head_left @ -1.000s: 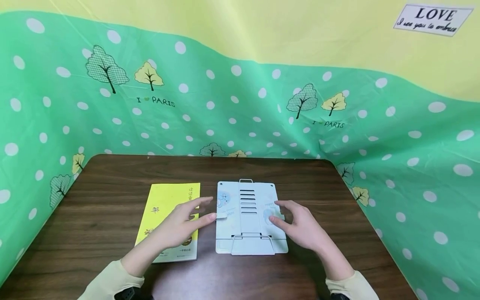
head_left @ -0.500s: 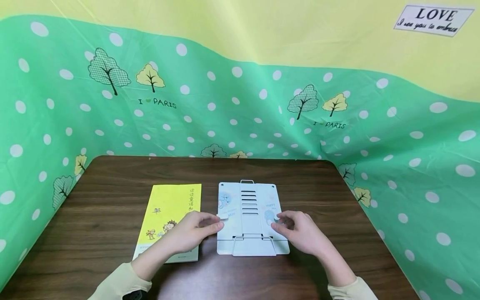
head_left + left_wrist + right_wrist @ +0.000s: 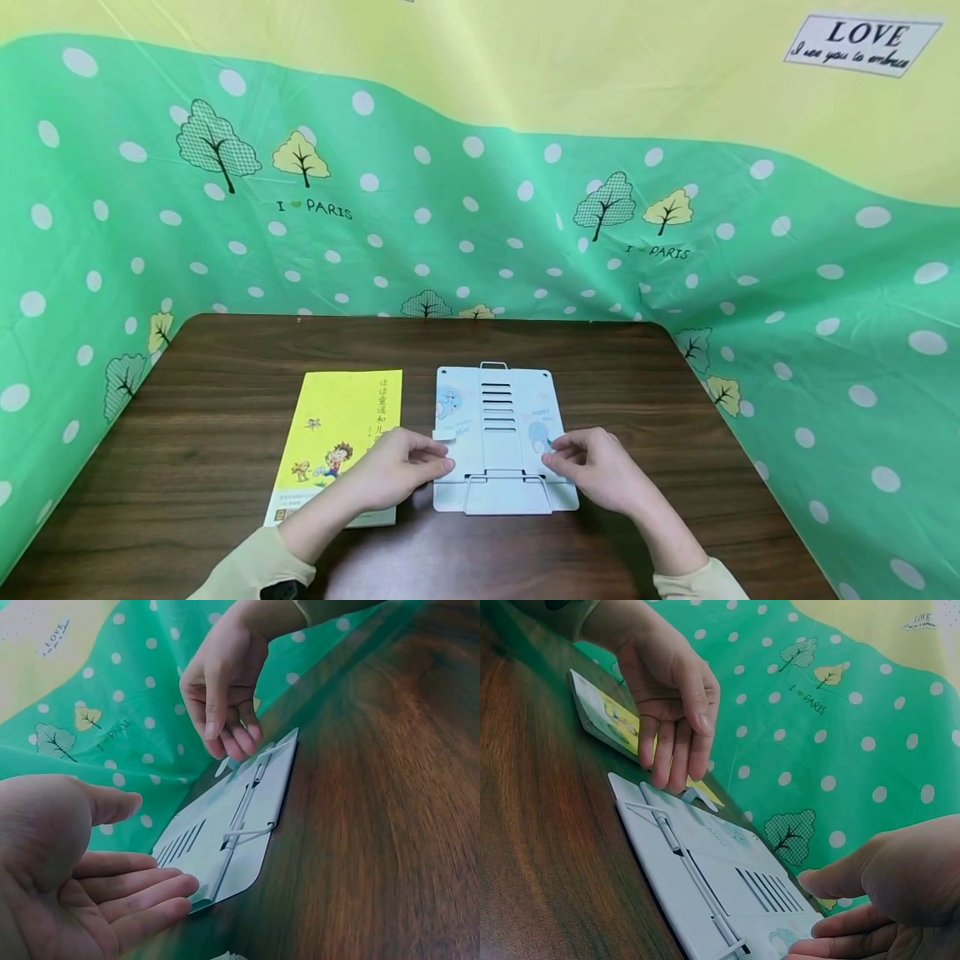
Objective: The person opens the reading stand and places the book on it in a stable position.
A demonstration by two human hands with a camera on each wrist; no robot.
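A pale blue book stand (image 3: 501, 454) with printed cartoon figures and a row of slots lies flat on the wooden table. My left hand (image 3: 397, 471) is at its left edge, just below a small white page clip (image 3: 444, 434). At the opposite edge is my right hand (image 3: 600, 468), its fingertips over the stand's side. Each wrist view shows its own hand with fingers fairly straight and the thumb apart, nothing pinched between them. A folded wire bracket (image 3: 508, 493) lies along the stand's near end.
A yellow children's book (image 3: 341, 408) lies left of the stand, partly covered by my left hand and forearm. Behind the table (image 3: 600, 350) hangs a green and yellow curtain (image 3: 465, 208) with white dots and trees, which also runs along both sides.
Both hands have come in to the stand's side edges, then slid slightly nearer to me. The left page clip, partly behind my fingers before, now shows above them. Stand and book stay put.
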